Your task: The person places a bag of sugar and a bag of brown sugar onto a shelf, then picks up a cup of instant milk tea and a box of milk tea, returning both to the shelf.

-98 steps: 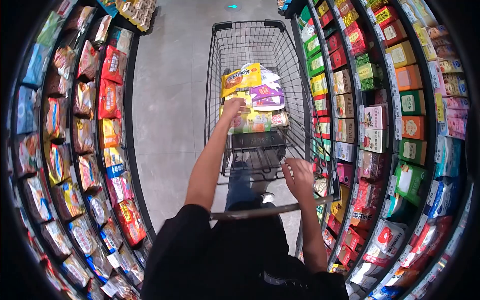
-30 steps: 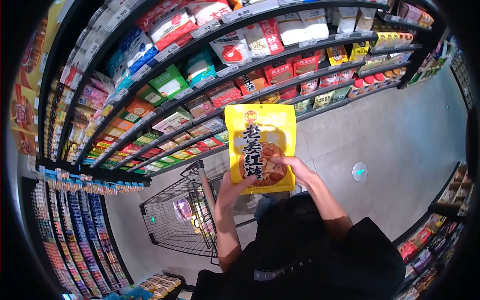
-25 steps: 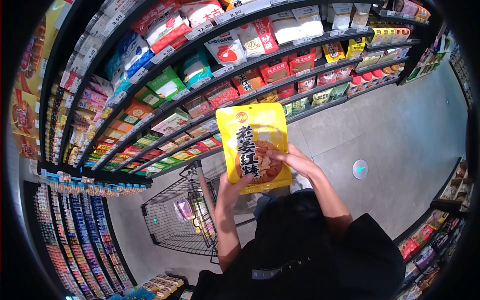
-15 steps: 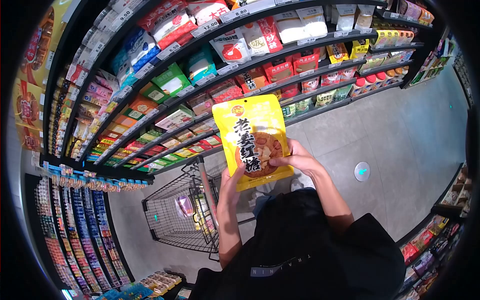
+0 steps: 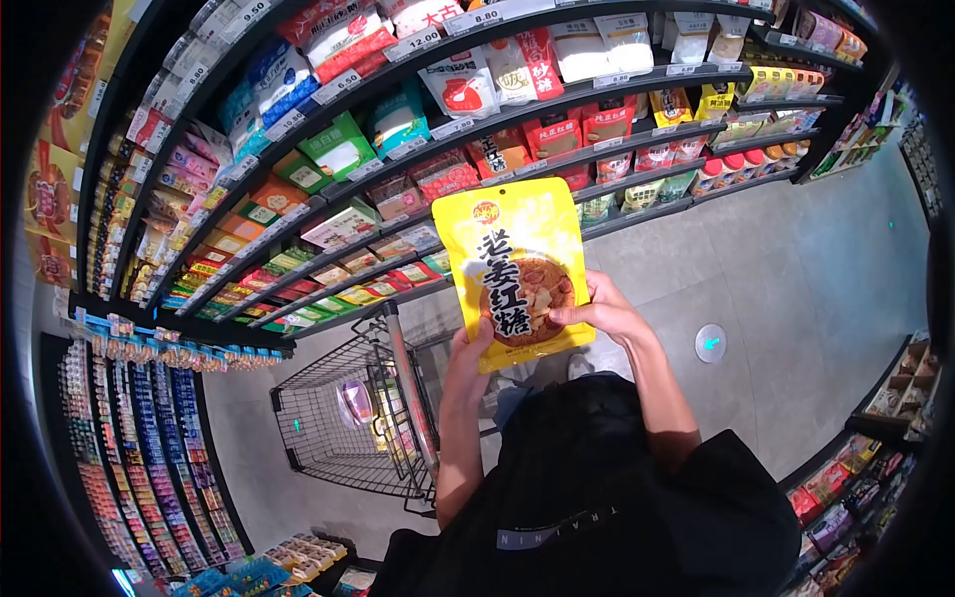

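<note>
1. One bare left hand [image 5: 468, 355] grips the lower left edge of a flat, bright yellow plastic pouch [image 5: 515, 267] with black lettering.
2. I find the bare right hand [image 5: 609, 309] grasping the pouch's right edge, thumb on its printed front.
3. Pouch location: held up before the black shirt [image 5: 597, 478], apart from the black wire shopping cart [image 5: 348, 476].
4. I record a purple-and-white package [image 5: 355, 403] inside the cart.

One yellow pouch [image 5: 527, 224], one left hand [image 5: 469, 364], one right hand [image 5: 613, 312], one shopping cart [image 5: 409, 379], two shoes [image 5: 581, 366]
</note>
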`<state>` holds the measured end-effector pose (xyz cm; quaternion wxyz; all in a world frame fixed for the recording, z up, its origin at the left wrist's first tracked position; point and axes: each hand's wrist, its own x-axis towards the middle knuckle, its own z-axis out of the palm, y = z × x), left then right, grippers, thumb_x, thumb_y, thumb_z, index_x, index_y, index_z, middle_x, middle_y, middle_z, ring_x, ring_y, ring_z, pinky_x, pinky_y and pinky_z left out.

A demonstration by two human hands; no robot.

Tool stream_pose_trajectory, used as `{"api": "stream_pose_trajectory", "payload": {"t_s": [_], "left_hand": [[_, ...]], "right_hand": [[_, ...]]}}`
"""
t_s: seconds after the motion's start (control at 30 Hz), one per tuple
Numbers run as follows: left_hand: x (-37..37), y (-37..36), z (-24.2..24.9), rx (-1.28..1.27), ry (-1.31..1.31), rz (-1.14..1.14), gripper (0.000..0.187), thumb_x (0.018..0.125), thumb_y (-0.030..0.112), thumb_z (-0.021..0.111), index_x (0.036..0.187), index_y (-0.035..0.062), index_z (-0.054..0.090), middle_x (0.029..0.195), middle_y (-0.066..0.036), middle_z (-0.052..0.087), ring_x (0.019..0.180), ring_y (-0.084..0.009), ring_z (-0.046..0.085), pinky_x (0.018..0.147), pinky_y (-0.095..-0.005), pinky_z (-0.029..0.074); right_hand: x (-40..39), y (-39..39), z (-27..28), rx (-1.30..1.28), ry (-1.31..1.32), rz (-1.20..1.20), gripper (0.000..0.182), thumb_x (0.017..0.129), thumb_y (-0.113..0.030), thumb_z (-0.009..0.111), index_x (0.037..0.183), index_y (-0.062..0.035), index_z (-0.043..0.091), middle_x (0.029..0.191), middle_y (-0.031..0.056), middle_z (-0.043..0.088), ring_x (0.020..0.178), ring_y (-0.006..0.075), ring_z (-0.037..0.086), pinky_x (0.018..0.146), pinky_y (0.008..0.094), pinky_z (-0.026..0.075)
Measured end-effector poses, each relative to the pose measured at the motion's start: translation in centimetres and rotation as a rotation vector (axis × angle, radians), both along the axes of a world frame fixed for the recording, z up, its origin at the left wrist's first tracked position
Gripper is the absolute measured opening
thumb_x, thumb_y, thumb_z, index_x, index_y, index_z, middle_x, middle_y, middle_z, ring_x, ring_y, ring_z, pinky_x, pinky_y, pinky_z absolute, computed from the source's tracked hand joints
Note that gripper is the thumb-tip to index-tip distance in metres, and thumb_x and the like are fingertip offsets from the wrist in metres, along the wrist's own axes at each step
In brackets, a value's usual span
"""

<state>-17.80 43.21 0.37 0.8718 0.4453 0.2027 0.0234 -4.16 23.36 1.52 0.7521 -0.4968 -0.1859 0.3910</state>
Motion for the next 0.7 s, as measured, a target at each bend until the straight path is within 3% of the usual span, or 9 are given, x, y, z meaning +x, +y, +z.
{"api": "stream_pose_trajectory", "payload": {"t_s": [0.2, 0.3, 0.4, 0.47, 0.7], "left_hand": [[-0.2, -0.2, 0.1, -0.016, -0.003, 0.025, 0.036, 0.097, 0.029, 0.057, 0.123, 0.0036, 0.055, 0.116, -0.007, 0.064, 0.103, -0.0182, 0.063, 0.092, -0.0342, 0.049], [-0.3, -0.7, 0.8, -0.043, -0.021, 0.079, 0.040, 0.094, 0.030, 0.061, 0.120, -0.0004, 0.056, 0.113, -0.008, 0.065, 0.100, -0.0167, 0.063, 0.089, -0.0319, 0.050], [-0.6, -1.0, 1.1, -0.035, -0.032, 0.103, 0.040, 0.095, 0.030, 0.061, 0.121, -0.0004, 0.056, 0.113, -0.008, 0.065, 0.101, -0.0164, 0.063, 0.089, -0.0320, 0.050], [-0.7, -0.9, 1.1, -0.018, -0.019, 0.102, 0.039, 0.095, 0.030, 0.061, 0.120, -0.0002, 0.056, 0.113, -0.008, 0.065, 0.100, -0.0163, 0.063, 0.088, -0.0320, 0.050], [-2.0, -0.9, -0.3, 0.016, 0.014, 0.066, 0.036, 0.095, 0.030, 0.060, 0.118, 0.0023, 0.056, 0.110, -0.007, 0.065, 0.097, -0.0161, 0.063, 0.087, -0.0319, 0.050]], "right_hand": [[-0.6, 0.0, 0.7, 0.019, 0.064, -0.022, 0.051, 0.074, 0.000, 0.077, 0.122, -0.0008, 0.059, 0.114, 0.0068, 0.067, 0.104, 0.0137, 0.061, 0.093, 0.0302, 0.047], [-0.7, 0.0, 0.8, -0.018, 0.011, 0.006, 0.050, 0.080, -0.009, 0.077, 0.125, -0.0024, 0.056, 0.119, 0.0059, 0.064, 0.105, 0.0123, 0.059, 0.094, 0.0304, 0.047], [-1.0, 0.2, 0.9, -0.009, 0.096, -0.001, 0.044, 0.086, -0.020, 0.073, 0.123, -0.0010, 0.058, 0.113, 0.0048, 0.066, 0.103, 0.0117, 0.060, 0.091, 0.0277, 0.048], [-1.4, 0.3, 1.4, -0.057, -0.014, 0.010, 0.043, 0.090, -0.028, 0.069, 0.122, -0.0008, 0.059, 0.110, 0.0035, 0.066, 0.099, 0.0103, 0.060, 0.088, 0.0266, 0.048], [-1.8, 0.6, 0.3, -0.120, 0.086, 0.030, 0.040, 0.088, -0.025, 0.070, 0.118, 0.0000, 0.063, 0.109, 0.0046, 0.067, 0.100, 0.0119, 0.060, 0.088, 0.0276, 0.047]]}}
